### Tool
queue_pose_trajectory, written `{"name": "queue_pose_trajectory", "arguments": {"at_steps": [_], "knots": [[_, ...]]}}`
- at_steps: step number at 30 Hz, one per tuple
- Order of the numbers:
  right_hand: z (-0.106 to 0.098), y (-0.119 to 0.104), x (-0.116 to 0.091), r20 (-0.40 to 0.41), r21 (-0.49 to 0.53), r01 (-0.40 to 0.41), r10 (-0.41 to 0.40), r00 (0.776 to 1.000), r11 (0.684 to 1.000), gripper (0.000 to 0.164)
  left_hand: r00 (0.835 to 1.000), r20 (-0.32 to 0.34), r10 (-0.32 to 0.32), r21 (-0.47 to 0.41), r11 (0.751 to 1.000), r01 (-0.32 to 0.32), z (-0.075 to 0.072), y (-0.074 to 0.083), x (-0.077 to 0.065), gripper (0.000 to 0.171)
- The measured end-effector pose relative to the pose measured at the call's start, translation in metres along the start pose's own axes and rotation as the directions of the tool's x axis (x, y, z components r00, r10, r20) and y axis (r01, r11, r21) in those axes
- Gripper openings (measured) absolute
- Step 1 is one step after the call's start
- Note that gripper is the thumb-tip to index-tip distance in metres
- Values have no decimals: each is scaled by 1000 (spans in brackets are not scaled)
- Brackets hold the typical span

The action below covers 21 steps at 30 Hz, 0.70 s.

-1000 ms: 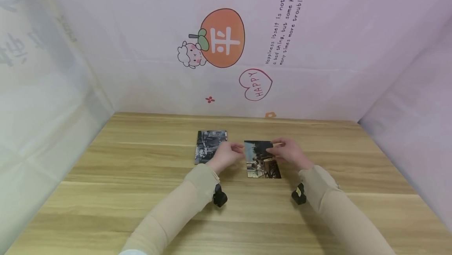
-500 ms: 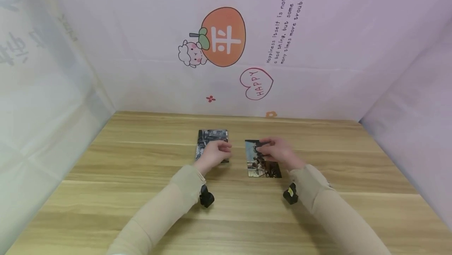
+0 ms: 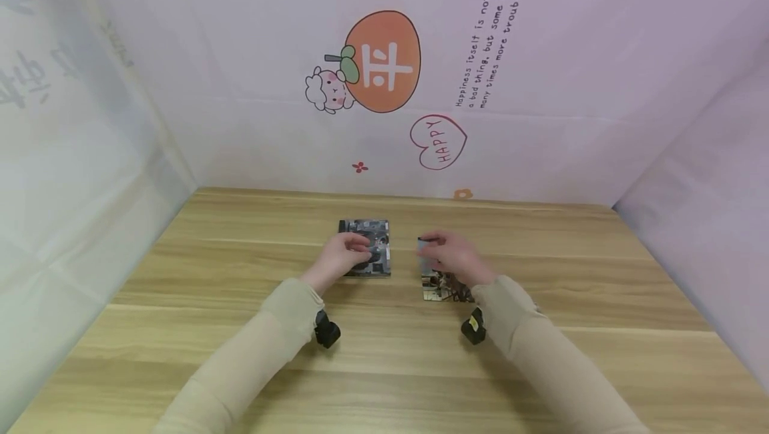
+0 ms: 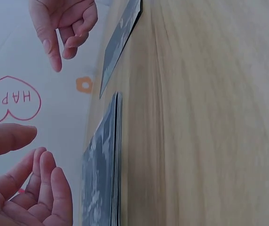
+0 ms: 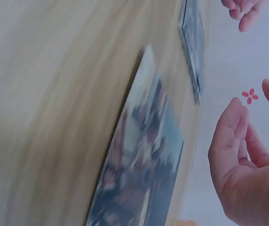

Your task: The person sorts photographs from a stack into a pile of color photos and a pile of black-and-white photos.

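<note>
A stack of dark grey picture cards [image 3: 380,266] lies on the wooden table, its layered edge showing in the left wrist view. My left hand [image 3: 341,255] hovers over it, thumb and fingers apart and holding nothing. To the right lies a picture card [image 3: 441,289] with a light blue part and a dark brown scene, seen larger in the right wrist view [image 5: 144,155]. Above this card is my right hand [image 3: 453,255], hiding much of it in the head view. In the right wrist view that hand's fingers are loosely bent, with a gap to the thumb.
The wooden tabletop [image 3: 384,367] ends at a pale printed back sheet [image 3: 252,133]. Similar sheets close off the left side [image 3: 78,173] and right side [image 3: 697,173]. A small black camera [image 3: 327,330] sits at the left wrist, another camera [image 3: 474,327] at the right.
My left hand has moved left, from beside the colour card to over the grey stack. My right hand has shifted left from that card's right edge to over it. Both piles stayed put.
</note>
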State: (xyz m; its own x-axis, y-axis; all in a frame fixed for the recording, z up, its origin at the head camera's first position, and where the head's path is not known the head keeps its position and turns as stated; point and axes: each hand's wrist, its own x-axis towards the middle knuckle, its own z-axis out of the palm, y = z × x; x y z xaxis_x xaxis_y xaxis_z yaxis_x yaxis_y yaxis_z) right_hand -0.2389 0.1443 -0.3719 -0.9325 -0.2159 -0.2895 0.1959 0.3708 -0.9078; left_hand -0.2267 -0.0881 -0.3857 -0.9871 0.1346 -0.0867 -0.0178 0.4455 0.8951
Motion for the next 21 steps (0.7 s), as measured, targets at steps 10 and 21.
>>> {"name": "queue_pose_trajectory", "arguments": {"at_steps": [10,21], "knots": [[16,-12,3,29,28,55,-56,998,998,52,1000,-8,-17,23,1000,17,-25,-9,-2,35],[29,-14,13,48,113,60,-65,997,992,49,998,-46,-36,0,999,36,-39,-22,-2,36]]}}
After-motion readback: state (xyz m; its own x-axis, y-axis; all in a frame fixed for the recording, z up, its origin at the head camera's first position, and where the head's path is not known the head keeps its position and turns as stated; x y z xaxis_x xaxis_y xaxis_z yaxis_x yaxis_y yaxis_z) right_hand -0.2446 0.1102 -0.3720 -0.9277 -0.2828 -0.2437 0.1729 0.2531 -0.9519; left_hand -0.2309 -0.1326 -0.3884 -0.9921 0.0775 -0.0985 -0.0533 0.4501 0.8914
